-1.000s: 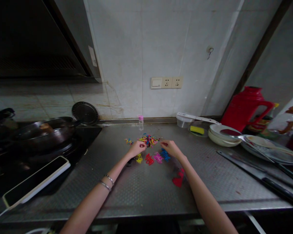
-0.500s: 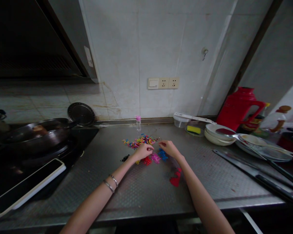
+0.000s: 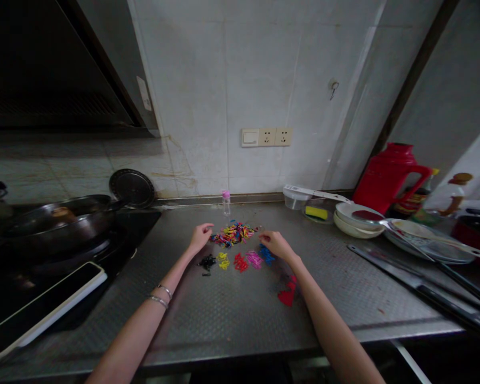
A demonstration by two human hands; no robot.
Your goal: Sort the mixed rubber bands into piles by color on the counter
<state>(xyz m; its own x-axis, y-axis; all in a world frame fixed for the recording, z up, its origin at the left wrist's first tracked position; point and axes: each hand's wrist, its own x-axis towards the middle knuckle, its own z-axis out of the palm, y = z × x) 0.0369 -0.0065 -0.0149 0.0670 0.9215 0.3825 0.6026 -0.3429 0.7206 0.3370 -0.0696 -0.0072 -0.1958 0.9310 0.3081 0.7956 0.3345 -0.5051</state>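
A mixed heap of small coloured pieces [image 3: 235, 233], looking like little rubber bands, lies on the metal counter. Closer to me sit separate small piles: black [image 3: 207, 262], yellow [image 3: 223, 260], red [image 3: 240, 262], pink [image 3: 254, 259] and blue [image 3: 266, 254]. My left hand [image 3: 201, 237] is at the heap's left edge, thumb and forefinger slightly apart, with nothing visible between them. On the heap's right side my right hand [image 3: 276, 244] hovers by the blue pile, fingertips pinched together; whatever they may hold is too small to see.
A small pink-capped bottle [image 3: 226, 204] stands behind the heap. Red scraps [image 3: 288, 293] lie beside my right forearm. Rightward are a yellow sponge [image 3: 316, 213], stacked bowls [image 3: 352, 224], a knife [image 3: 408, 277] and a red thermos [image 3: 386, 176]. Leftward are a phone [image 3: 48, 306] and a pan [image 3: 60, 226].
My left hand has moved left and away from above the yellow and red piles to the heap's left edge, uncovering those piles. My right hand has stayed nearly still.
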